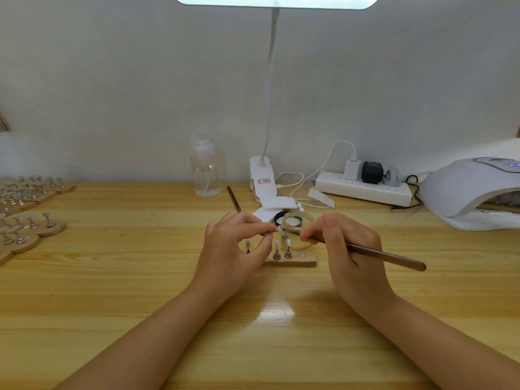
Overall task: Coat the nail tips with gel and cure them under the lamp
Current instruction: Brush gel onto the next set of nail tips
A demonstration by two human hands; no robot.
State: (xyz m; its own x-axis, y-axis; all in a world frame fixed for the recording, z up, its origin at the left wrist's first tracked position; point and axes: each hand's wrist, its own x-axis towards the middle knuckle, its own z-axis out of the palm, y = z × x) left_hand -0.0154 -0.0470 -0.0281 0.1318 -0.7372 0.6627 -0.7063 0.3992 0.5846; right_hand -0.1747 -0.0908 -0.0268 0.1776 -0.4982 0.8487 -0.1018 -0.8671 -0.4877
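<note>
On the far side of the wooden table (pixel 112 277) we see a clear bottle (pixel 204 171), a white desk lamp (pixel 263 175), and a power strip (pixel 363 190) with plugs at right.

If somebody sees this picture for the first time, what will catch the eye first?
At the centre, the left hand pinches a nail tip while the right hand holds a brown brush to it, above a wooden stand. A white curing lamp sits at the far right.
</note>
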